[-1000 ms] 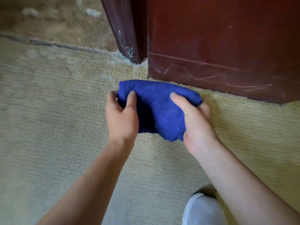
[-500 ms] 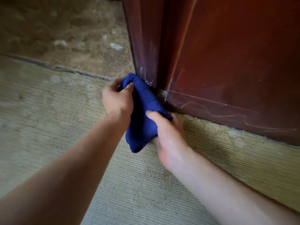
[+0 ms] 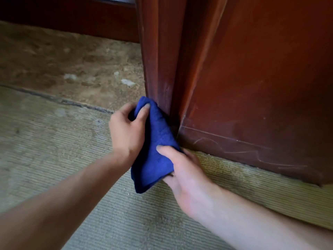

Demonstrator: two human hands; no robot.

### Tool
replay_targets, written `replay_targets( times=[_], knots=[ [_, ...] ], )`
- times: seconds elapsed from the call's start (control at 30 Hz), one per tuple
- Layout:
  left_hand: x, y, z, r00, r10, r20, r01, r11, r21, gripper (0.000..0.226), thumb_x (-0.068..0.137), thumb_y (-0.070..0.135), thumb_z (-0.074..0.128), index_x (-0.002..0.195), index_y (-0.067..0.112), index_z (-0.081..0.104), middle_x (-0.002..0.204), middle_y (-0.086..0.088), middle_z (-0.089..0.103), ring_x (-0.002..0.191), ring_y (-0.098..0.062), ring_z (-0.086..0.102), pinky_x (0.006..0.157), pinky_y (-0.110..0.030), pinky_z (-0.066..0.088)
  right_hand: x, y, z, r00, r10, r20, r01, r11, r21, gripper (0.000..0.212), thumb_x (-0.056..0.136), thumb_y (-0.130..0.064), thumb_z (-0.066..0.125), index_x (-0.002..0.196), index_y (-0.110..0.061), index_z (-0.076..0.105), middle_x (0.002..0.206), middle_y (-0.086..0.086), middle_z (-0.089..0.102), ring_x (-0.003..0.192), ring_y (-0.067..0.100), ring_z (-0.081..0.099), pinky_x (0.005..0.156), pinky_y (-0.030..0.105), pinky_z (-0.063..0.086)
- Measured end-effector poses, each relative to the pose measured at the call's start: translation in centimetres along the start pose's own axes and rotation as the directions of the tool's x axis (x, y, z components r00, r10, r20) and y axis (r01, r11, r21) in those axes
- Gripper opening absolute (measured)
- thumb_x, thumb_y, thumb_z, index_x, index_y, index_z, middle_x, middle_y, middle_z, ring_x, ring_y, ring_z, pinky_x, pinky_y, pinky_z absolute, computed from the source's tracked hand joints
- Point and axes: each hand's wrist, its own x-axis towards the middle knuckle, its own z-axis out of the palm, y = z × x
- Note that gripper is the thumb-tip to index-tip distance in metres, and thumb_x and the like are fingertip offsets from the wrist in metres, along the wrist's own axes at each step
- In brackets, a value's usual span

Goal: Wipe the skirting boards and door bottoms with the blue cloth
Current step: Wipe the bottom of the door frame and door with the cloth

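A folded blue cloth (image 3: 155, 152) is held upright against the foot of a dark red wooden door frame (image 3: 160, 73), where it meets the door's bottom edge. My left hand (image 3: 126, 130) grips the cloth's upper end, thumb on its front. My right hand (image 3: 187, 175) pinches the lower end, thumb on top and fingers hidden behind. The reddish-brown door (image 3: 252, 105) stands to the right, with pale scratch marks near its bottom.
Ribbed beige carpet (image 3: 54, 150) covers the floor under my arms. Beyond a dark threshold strip (image 3: 59, 100) lies rough brown ground (image 3: 72, 62) with pale bits of debris. A dark wooden board (image 3: 72, 17) runs along the far top left.
The cloth went from lying flat before the door bottom to standing upright against the frame's foot, both hands moving left with it. The view has come closer.
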Motion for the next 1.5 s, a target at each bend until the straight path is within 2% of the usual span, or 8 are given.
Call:
replay_targets(
  times=[0.17, 0.37, 0.63, 0.83, 1.03, 1.27, 1.4, 1.5],
  knots=[
    [0.7, 1.4, -0.7, 0.989, 0.147, -0.018, -0.144, 0.984, 0.109, 0.026, 0.087, 0.034, 0.065, 0.084, 0.008, 0.069, 0.074, -0.011, 0.070, 0.066, -0.009, 0.053, 0.066, -0.039, 0.051, -1.1, -0.3, 0.9, 0.994, 0.035, 0.105, -0.043, 0.997, 0.068, 0.030, 0.084, -0.014, 0.069, 0.114, -0.018, 0.067, 0.103, 0.005, 0.076, 0.098, 0.022, 0.072, 0.097, 0.043, 0.053],
    [0.8, -3.5, 0.8, 0.983, -0.171, 0.066, 0.148, 0.953, 0.266, 0.019, 0.084, 0.031, 0.071, 0.093, 0.016, 0.077, 0.083, -0.004, 0.076, 0.083, -0.018, 0.072, 0.079, -0.037, 0.057, -0.1, 1.4, 1.2, 0.992, 0.122, -0.028, -0.122, 0.993, -0.003, 0.030, 0.087, -0.014, 0.066, 0.117, -0.015, 0.062, 0.103, 0.009, 0.075, 0.095, 0.025, 0.072, 0.084, 0.039, 0.058],
    [1.9, 6.4, -1.6, 0.934, 0.323, -0.150, -0.329, 0.944, -0.016, 0.023, 0.089, 0.027, 0.064, 0.069, 0.016, 0.058, 0.059, 0.011, 0.049, 0.059, 0.003, 0.040, 0.059, -0.020, 0.037, -3.6, -2.5, 1.8, 0.964, -0.157, 0.214, 0.136, 0.984, 0.112, 0.029, 0.088, -0.011, 0.062, 0.118, -0.012, 0.066, 0.109, 0.006, 0.075, 0.105, 0.023, 0.070, 0.098, 0.044, 0.051],
    [1.8, 5.6, -1.3, 0.914, 0.386, -0.123, -0.384, 0.922, 0.043, 0.021, 0.091, 0.023, 0.061, 0.075, 0.012, 0.053, 0.063, 0.010, 0.047, 0.061, 0.001, 0.041, 0.062, -0.023, 0.039, -1.2, -1.4, 2.2, 0.979, -0.059, 0.196, 0.028, 0.987, 0.158, 0.034, 0.091, -0.016, 0.060, 0.125, -0.017, 0.062, 0.114, 0.003, 0.073, 0.109, 0.020, 0.068, 0.100, 0.041, 0.051],
    [0.8, 0.9, -1.2, 0.976, 0.212, 0.055, -0.219, 0.948, 0.230, 0.018, 0.085, 0.031, 0.064, 0.083, 0.013, 0.066, 0.070, 0.000, 0.065, 0.071, -0.022, 0.064, 0.069, -0.038, 0.051, -0.5, 1.7, 2.4, 0.993, 0.115, 0.038, -0.118, 0.988, 0.096, 0.030, 0.091, -0.015, 0.061, 0.121, -0.015, 0.063, 0.104, 0.007, 0.076, 0.098, 0.021, 0.072, 0.067, 0.028, 0.059],
    [1.6, 10.2, -2.1, 0.823, 0.547, -0.151, -0.542, 0.837, 0.079, 0.017, 0.090, 0.022, 0.060, 0.080, 0.008, 0.058, 0.066, 0.010, 0.049, 0.063, 0.002, 0.044, 0.067, -0.019, 0.039, -4.2, -4.0, 2.3, 0.957, -0.218, 0.190, 0.207, 0.975, 0.077, 0.030, 0.090, -0.017, 0.058, 0.119, -0.014, 0.066, 0.110, 0.004, 0.075, 0.105, 0.021, 0.070, 0.094, 0.043, 0.053],
    [0.8, 6.7, -1.2, 0.904, 0.421, -0.077, -0.413, 0.905, 0.103, 0.015, 0.089, 0.021, 0.061, 0.078, 0.016, 0.053, 0.065, 0.009, 0.051, 0.063, -0.003, 0.049, 0.066, -0.027, 0.043, -2.4, -2.3, 1.2, 0.991, -0.045, 0.123, 0.029, 0.992, 0.124, 0.028, 0.091, -0.015, 0.058, 0.118, -0.013, 0.064, 0.107, 0.006, 0.075, 0.101, 0.021, 0.071, 0.089, 0.038, 0.056],
    [0.8, 0.3, -0.6, 0.982, -0.049, 0.181, -0.008, 0.954, 0.301, 0.013, 0.084, 0.031, 0.067, 0.081, 0.018, 0.065, 0.077, -0.001, 0.070, 0.081, -0.023, 0.069, 0.076, -0.035, 0.055, -1.0, 0.7, 0.3, 0.987, 0.156, -0.040, -0.155, 0.988, 0.030, 0.024, 0.090, -0.017, 0.061, 0.114, -0.014, 0.062, 0.104, 0.009, 0.074, 0.092, 0.022, 0.070, 0.070, 0.031, 0.056]
  ],
)
